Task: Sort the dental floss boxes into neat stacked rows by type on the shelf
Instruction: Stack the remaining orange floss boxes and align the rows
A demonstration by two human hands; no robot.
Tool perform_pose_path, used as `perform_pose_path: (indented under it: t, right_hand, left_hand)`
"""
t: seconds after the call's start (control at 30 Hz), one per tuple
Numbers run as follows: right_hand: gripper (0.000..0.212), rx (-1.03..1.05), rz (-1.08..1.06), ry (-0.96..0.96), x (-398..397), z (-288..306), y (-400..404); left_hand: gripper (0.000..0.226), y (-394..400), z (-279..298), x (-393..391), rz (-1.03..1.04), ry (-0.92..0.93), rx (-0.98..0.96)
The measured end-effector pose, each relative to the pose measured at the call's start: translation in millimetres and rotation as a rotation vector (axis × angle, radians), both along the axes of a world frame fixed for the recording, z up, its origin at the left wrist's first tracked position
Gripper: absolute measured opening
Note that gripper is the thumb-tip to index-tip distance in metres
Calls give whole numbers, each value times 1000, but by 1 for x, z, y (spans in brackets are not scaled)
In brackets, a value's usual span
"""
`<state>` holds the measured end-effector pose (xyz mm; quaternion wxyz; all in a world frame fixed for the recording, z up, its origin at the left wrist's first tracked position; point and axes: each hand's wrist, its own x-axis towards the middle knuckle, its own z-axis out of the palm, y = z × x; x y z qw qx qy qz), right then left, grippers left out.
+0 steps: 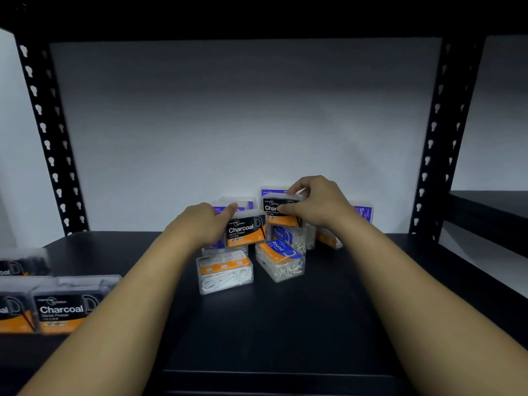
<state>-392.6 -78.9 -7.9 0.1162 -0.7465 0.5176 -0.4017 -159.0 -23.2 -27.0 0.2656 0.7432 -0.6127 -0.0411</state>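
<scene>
Atop the pile, the right grip (311, 204) pinches a Charcoal box (281, 211); left grip (205, 221) clasps another (245, 230).

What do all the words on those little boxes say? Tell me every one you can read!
"Charcoal" and "Dental Flosser": black box under the left hand
"Char", rest hidden: black box pinched by the right hand
"Charcoal": front left box
"Round": blue box
"Sm", cut off: purple box
Brand logos and small print: too blurred to read.
</scene>
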Motion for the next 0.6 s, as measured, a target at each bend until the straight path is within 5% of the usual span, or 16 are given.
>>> perform_pose_path:
  t: [0.17, 0.33, 0.47, 0.6]
  right_hand:
    - [37, 3, -2, 19, 0, 0, 0]
    - [47, -23, 34, 83, 1, -1, 4]
    - [62, -138, 11, 218, 6, -7, 3]
    - [61, -163, 36, 311, 9, -11, 2]
  left_hand:
    - [53, -3, -2, 1, 25, -82, -103]
    - [37, 3, -1, -9, -184, -35, -366]
    - [47, 7, -2, -22, -232, -175, -493]
    - [59, 1, -8, -27, -269, -323, -384]
